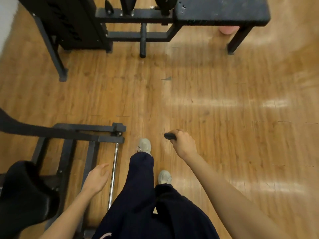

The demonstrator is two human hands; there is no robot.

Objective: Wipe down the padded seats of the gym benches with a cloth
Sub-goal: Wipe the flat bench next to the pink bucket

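The fingers [179,133] of our right hand [183,144] are curled round a small dark object [170,136], perhaps a bunched cloth, though we cannot tell; it juts left from the fist above the wooden plank floor [224,109]. Our left hand [97,178] hangs with its fingers loosely apart, holding nothing, just beside a chrome bar [114,173] of a black steel machine frame [89,133]. The dark padded gym bench seat [222,11] lies well apart, at the top right. Under it stands a pink round object [228,31]. We see pale sneakers [145,146] and navy trousers [143,195]. We read no writing.
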